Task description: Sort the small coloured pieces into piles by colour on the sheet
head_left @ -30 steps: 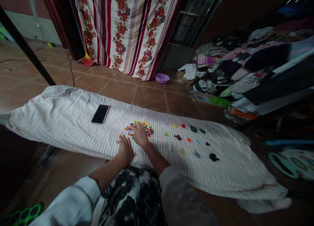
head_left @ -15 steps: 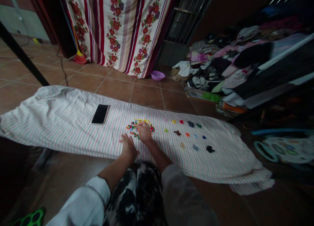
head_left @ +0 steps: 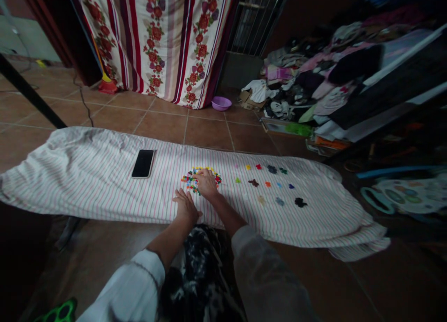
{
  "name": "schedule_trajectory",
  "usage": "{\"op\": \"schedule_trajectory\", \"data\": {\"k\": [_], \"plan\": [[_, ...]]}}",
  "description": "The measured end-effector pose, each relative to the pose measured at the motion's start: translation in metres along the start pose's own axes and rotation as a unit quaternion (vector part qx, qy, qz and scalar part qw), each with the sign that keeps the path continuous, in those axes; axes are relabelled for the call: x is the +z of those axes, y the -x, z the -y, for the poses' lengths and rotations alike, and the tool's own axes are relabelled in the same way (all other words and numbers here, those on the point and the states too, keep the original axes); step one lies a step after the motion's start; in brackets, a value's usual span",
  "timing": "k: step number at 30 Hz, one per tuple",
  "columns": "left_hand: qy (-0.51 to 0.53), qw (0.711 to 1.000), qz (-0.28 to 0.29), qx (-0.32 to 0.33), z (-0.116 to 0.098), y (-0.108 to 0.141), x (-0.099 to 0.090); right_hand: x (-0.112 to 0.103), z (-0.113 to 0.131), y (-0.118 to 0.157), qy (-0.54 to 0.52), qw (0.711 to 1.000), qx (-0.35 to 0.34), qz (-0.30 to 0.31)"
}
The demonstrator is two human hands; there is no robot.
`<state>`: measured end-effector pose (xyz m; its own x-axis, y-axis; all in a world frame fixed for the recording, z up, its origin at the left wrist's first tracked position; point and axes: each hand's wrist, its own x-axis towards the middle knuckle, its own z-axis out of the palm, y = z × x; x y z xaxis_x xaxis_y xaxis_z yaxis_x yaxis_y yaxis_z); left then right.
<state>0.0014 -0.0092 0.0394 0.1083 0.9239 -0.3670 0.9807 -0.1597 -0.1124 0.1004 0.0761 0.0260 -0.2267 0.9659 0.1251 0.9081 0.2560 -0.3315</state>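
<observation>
Resting near the person's side of a cluster of small multicoloured pieces (head_left: pixel 188 184), the left hand (head_left: pixel 187 207) is spreading its fingers over the striped cloth (head_left: pixel 104 182), apparently holding nothing. The right hand (head_left: pixel 207 184) is reaching over the cluster itself, making it the nearer hand. Its grip is curling downward, fingertips drawn fairly close; whether they are pinching a piece, I cannot tell. From this grip, the pieces are lying directly beneath and to both sides, more of them showing to the left, and the cluster's long axis is running left to right, roughly along the table. Single-coloured heaps (head_left: pixel 253 183) are sitting in loose rows right of the cluster. A phone (head_left: pixel 143 163) is lying left of it and slightly beyond. Farther beyond the cluster, a purple basin (head_left: pixel 221 103) is standing on the tiled floor (head_left: pixel 206 131), and a floral curtain (head_left: pixel 178 42) is hanging behind.
</observation>
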Motion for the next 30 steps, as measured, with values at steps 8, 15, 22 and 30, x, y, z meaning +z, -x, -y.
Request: {"op": "schedule_trajectory", "data": {"k": [8,15,22,30], "plan": [[0.002,1.000,0.000,0.001,0.002,0.005,-0.004,-0.003,-0.003,0.004,-0.003,1.000,-0.002,-0.003],[0.011,1.000,0.016,-0.009,0.001,0.004,-0.007,-0.010,-0.021,0.013,-0.018,0.999,0.027,-0.020],[-0.018,0.998,0.056,-0.026,-0.004,0.006,-0.015,-0.019,-0.043,0.041,0.010,1.000,0.022,0.002],[-0.008,0.997,0.060,-0.037,-0.006,0.004,-0.015,-0.026,-0.045,0.063,0.005,1.000,0.006,0.028]]}}
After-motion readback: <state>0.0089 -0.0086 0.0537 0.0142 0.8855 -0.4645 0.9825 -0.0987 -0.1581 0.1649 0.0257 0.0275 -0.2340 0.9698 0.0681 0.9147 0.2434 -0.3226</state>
